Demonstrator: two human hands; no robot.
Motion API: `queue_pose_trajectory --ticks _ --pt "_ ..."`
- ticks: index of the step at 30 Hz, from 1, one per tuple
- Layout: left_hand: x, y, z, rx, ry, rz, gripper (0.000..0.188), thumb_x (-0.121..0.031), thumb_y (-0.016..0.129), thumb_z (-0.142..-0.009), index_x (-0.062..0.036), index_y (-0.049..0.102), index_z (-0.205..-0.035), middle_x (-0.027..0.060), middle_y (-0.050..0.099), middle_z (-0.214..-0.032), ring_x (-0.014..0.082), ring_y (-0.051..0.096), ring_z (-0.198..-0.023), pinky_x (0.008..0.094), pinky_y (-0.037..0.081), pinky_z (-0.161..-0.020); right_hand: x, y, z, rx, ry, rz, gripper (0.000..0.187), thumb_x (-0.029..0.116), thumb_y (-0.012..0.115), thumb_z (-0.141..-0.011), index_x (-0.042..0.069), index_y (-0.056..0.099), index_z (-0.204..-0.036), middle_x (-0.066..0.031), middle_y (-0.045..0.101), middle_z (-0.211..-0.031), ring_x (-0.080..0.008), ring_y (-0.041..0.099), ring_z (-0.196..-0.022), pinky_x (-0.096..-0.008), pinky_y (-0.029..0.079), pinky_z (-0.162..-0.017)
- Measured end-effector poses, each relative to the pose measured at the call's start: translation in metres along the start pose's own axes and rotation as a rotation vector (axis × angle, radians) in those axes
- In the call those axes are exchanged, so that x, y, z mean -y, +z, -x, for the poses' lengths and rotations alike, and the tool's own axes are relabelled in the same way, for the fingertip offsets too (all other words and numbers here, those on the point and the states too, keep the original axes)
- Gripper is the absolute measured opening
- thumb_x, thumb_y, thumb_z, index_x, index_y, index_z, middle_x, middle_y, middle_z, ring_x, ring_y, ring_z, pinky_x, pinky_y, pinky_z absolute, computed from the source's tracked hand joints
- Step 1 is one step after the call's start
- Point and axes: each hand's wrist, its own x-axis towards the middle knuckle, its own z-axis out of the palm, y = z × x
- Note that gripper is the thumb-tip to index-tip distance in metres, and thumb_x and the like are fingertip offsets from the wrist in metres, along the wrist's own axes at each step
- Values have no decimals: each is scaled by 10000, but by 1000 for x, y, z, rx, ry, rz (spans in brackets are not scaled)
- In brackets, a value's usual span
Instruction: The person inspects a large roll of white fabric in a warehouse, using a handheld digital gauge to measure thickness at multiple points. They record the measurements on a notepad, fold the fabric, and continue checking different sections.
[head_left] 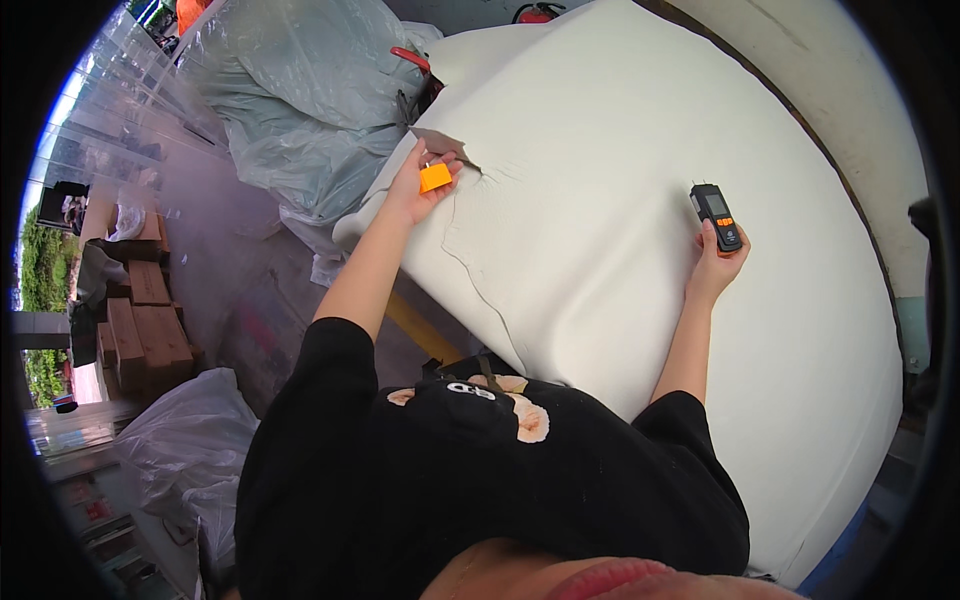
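Note:
My right hand is closed around the lower part of a black and orange moisture meter. Two thin metal pins stick out of its top end, and its small grey screen and orange buttons face up. In my left hand lies a small yellow-orange cap, held by the fingers. Beneath both hands spreads a large off-white sheet, creased and draped over something bulky that it hides. Close to my left fingers its edge is torn or folded, showing a grey-brown patch.
Large clear plastic bags are heaped at the far left, beside a red handle. Brown cardboard boxes are stacked at the left, with another plastic bag nearer me. A pale wall curves along the far right. Yellow tape marks the floor.

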Motion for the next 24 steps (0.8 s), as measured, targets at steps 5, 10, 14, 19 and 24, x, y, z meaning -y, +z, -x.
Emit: queue_pose_trajectory --ticks 5,10,14,19,24 --pt "-18 6 -28 -161 -85 -126 868 -811 650 -734 6 577 -1019 122 627 -996 263 645 -947 365 557 -822 -14 1 -2 -59 103 -141 430 190 752 -902 49 487 -1210 -53 610 -980 -119 572 -740 -263 518 -685" --pt "-2 61 -82 -162 45 -152 600 -633 517 -955 -42 585 -1034 98 630 -838 226 637 -765 364 544 -717 -38 -20 -17 -92 243 -350 317 257 715 -927 46 577 -1120 -46 634 -994 -113 565 -816 -251 499 -749" --pt "2 186 -55 152 339 -522 484 -413 463 -1044 36 631 -977 136 676 -892 233 668 -731 364 544 -682 -22 -40 -43 -90 174 -647 339 261 672 -955 3 608 -1164 -64 632 -1010 -131 568 -832 -263 499 -805" --pt "109 331 106 773 611 -1298 410 -409 513 -998 -48 694 -931 87 732 -892 262 686 -815 378 528 -765 94 -138 -70 -155 -169 -1156 240 253 597 -960 15 627 -958 -82 634 -847 -182 562 -731 -324 482 -739" --pt "365 280 114 1849 986 -1172 339 -345 617 -909 -43 719 -1023 155 736 -1010 370 671 -898 441 508 -803 139 -240 -18 315 -878 -1076 496 270 542 -1000 0 372 -1379 -157 575 -1104 -245 560 -871 -329 512 -792"
